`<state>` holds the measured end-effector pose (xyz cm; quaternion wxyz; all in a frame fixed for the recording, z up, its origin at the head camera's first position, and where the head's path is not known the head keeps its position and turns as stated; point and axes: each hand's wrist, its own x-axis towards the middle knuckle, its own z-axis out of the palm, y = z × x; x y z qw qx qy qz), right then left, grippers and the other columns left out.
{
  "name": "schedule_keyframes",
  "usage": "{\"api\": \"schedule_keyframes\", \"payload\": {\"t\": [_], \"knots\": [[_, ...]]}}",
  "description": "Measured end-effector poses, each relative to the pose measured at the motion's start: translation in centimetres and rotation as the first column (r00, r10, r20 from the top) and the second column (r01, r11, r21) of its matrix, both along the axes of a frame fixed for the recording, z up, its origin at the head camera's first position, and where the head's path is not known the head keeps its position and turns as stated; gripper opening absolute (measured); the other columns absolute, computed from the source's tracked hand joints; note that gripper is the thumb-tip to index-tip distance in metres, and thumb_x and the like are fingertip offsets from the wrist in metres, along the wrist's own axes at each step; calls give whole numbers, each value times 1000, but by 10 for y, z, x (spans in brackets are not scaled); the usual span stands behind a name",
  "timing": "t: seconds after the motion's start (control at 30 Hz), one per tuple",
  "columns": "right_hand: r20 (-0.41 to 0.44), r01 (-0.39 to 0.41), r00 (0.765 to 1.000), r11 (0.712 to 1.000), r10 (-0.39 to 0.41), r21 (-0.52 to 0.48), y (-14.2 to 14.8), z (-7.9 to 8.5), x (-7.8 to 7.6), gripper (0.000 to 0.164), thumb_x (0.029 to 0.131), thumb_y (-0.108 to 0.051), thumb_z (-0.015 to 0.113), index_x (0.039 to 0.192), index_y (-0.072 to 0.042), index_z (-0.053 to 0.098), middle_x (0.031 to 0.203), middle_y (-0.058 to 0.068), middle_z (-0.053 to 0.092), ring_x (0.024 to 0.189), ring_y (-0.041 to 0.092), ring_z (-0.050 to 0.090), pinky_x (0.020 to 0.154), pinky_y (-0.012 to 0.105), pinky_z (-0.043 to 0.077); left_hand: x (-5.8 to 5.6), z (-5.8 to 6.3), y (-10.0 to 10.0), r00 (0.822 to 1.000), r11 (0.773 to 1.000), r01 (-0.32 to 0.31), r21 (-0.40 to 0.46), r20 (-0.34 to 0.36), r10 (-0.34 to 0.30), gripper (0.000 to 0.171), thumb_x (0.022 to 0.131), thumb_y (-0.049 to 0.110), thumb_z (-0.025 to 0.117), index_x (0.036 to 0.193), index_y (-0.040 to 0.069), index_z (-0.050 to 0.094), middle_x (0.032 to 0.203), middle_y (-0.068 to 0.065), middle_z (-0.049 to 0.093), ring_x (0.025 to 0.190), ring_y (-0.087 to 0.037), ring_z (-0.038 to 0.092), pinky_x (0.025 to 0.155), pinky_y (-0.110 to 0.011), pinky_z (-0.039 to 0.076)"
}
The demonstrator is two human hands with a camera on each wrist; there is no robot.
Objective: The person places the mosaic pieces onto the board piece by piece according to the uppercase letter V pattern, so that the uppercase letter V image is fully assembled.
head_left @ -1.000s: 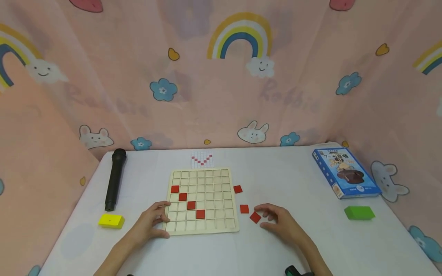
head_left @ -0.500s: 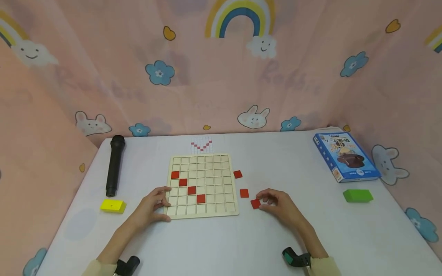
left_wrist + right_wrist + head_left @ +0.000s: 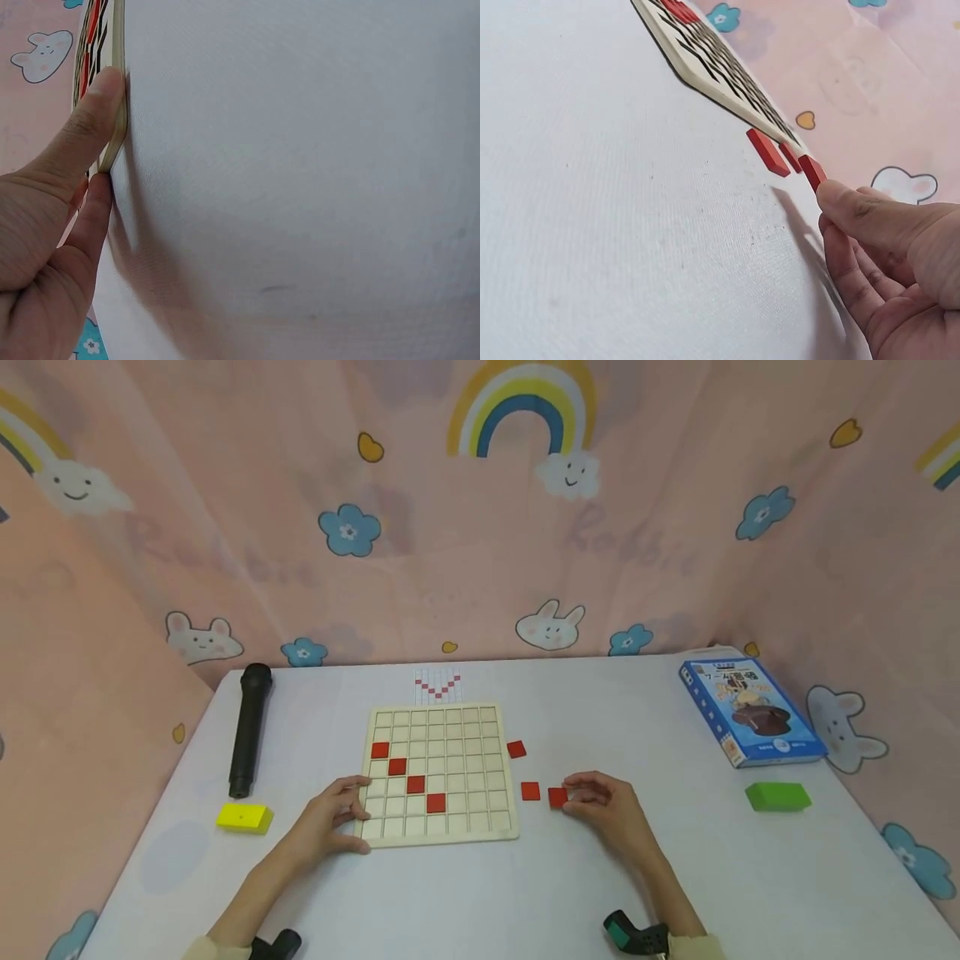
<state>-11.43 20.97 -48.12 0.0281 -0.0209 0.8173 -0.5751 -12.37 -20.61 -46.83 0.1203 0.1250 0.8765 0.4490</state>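
A cream grid board [image 3: 468, 810] lies on the table, with several red square tiles [image 3: 436, 802] set in a diagonal line in its cells. My left hand [image 3: 330, 818] holds the board's near left corner, its thumb against the edge in the left wrist view. To the right of the board, my right hand [image 3: 607, 802] pinches a red tile [image 3: 811, 172] between thumb and fingers, slightly off the table in the right wrist view. Two loose red tiles lie beside the board, one nearer [image 3: 530, 791] and one farther back [image 3: 516, 749].
Behind the board lies a small grid card [image 3: 438, 687] with a red V pattern. A black microphone [image 3: 250, 731] and a yellow block [image 3: 244, 818] are on the left. On the right are a blue box [image 3: 752, 712] and a green block [image 3: 778, 797].
My right hand has closed its fingers on the nearest loose tile, which has turned straighter. The left hand keeps its place at the board. The head view has tilted somewhat.
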Motion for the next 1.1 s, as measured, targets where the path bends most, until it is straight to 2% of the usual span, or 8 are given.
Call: {"api": "schedule_keyframes", "payload": {"t": [0.13, 0.33, 0.47, 0.7, 0.87, 1.1], "knots": [[25, 56, 998, 998, -56, -5, -6, -1, -1, 34, 79, -3, 76, 111, 1, 64, 109, 17, 67, 88, 11, 65, 80, 13, 55, 0, 0, 0, 1000, 1000, 6, 7, 2, -6, 31, 63, 3, 86, 80, 6, 60, 140, -20, 41, 126, -42, 43, 97, -38, 49], [32, 99, 995, 995, -99, 9, -16, -5, -5, 35, 79, -3, 76, 113, -1, 65, 111, 15, 67, 93, 19, 66, 83, 16, 56, -1, 0, 3, 1000, 1000, 11, 14, -3, -11, 32, 62, 1, 86, 80, 5, 61, 139, -20, 41, 126, -42, 43, 97, -37, 49], [28, 126, 992, 992, -126, -5, -26, -6, -9, 35, 78, -1, 77, 111, -2, 66, 110, 13, 68, 93, 20, 65, 82, 18, 57, -1, 0, 3, 1000, 1000, 9, 9, -4, -9, 32, 61, 1, 86, 80, 6, 61, 139, -21, 42, 126, -43, 43, 97, -36, 49], [-23, 113, 993, 993, -113, -19, -45, -6, -14, 31, 79, 1, 75, 109, 0, 67, 106, 13, 69, 89, 20, 66, 77, 19, 59, 1, 0, -1, 1000, 1000, 3, -4, -5, -3, 32, 61, 2, 87, 79, 6, 61, 139, -21, 42, 125, -44, 43, 96, -35, 50], [-16, 123, 992, 992, -123, -40, -56, -6, -18, 29, 78, 3, 75, 106, -1, 69, 103, 12, 70, 86, 22, 67, 74, 20, 59, 1, -1, -3, 1000, 1000, 22, 6, -16, -22, 32, 62, 5, 87, 80, 6, 61, 139, -21, 41, 125, -45, 42, 96, -35, 51], [-64, 106, 992, 994, -106, -13, -70, -4, -22, 29, 76, 5, 76, 104, 0, 69, 99, 12, 70, 81, 21, 68, 69, 22, 60, 0, -2, -2, 999, 999, 33, 7, -17, -32, 31, 63, 7, 87, 81, 7, 62, 139, -22, 41, 125, -45, 42, 95, -36, 51]]}}
